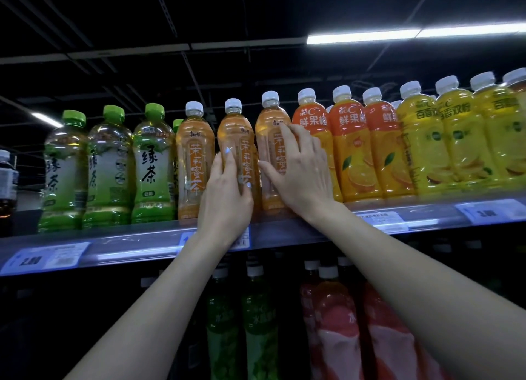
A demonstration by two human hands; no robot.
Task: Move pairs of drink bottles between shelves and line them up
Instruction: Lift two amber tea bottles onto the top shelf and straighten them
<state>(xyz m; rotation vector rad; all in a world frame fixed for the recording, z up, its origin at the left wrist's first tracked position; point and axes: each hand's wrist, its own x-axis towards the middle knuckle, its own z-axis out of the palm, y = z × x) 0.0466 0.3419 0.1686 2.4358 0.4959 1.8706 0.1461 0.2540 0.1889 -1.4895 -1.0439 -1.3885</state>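
From where I sat, both bare forearms reached up to the top shelf point(284, 234). The left hand point(225, 194) was wrapped around the lower half of the middle amber tea bottle point(237, 152), fingers curled on its front. The right hand point(301, 172) was grasping the amber tea bottle on its right point(270, 140), fingers spread over the label, thumb on its left side. Both bottles stood upright at the shelf's front edge, just beside a third amber one point(194, 160). Green tea bottles point(109, 166) lined up to the left, orange juice bottles point(353, 146) then yellow ones point(455, 140) to the right. Further back, ceiling strip lights point(398, 33) glowed
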